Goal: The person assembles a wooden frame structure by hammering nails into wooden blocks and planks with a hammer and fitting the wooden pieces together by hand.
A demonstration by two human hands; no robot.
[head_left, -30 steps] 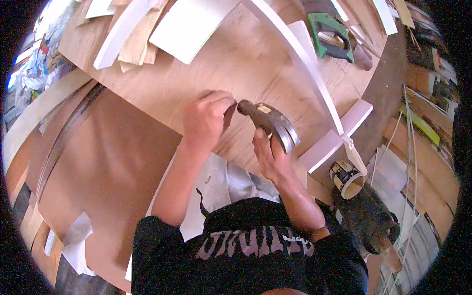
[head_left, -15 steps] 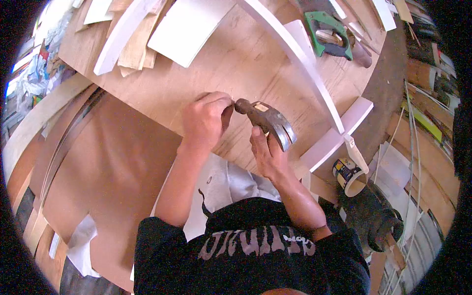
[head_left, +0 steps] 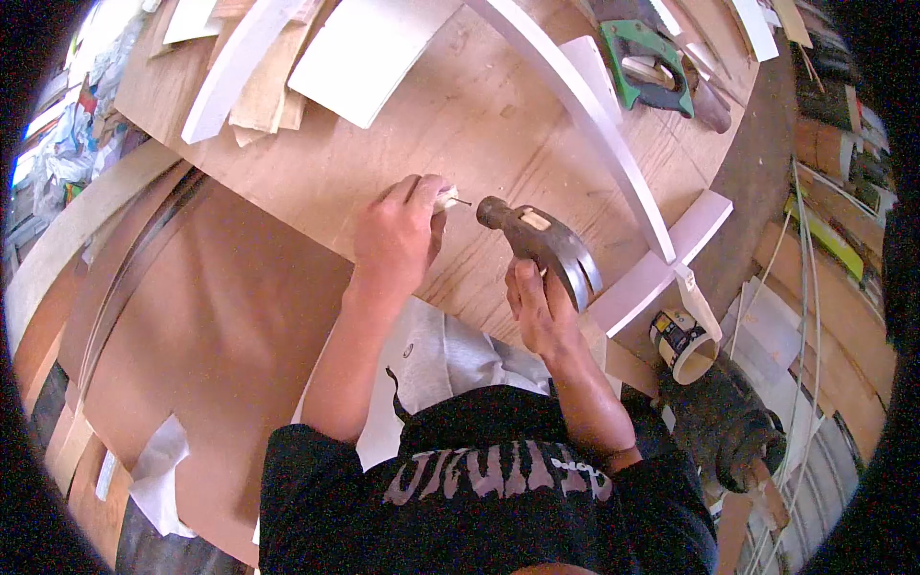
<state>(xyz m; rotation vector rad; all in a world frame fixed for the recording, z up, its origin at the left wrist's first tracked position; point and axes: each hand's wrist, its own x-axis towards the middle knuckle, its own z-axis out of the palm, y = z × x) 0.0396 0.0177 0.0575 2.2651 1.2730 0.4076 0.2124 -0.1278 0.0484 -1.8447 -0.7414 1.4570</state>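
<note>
Closed fingers of my left hand [head_left: 398,225] pinch a small pale piece [head_left: 446,198], mostly hidden by the fingertips. A thin nail [head_left: 463,201] juts from it to the right. My right hand [head_left: 546,311] grips a claw hammer [head_left: 532,235] close under its head; the handle is largely hidden in the hand. The hammer's round face points left at the nail, a small gap apart from it. Both hands are above the near part of a plywood tabletop [head_left: 335,182].
A curved white strip [head_left: 585,105] reaches down to a pale board [head_left: 661,264] at the right. A green-handled saw [head_left: 647,67] lies at the back right. White panels [head_left: 369,57] and wood pieces [head_left: 268,101] are at the back left. A tub with a brush [head_left: 685,345] stands right.
My right hand has drawn the hammer back to the right, away from my left fingers. The nail and the pale piece now show past my left fingertips.
</note>
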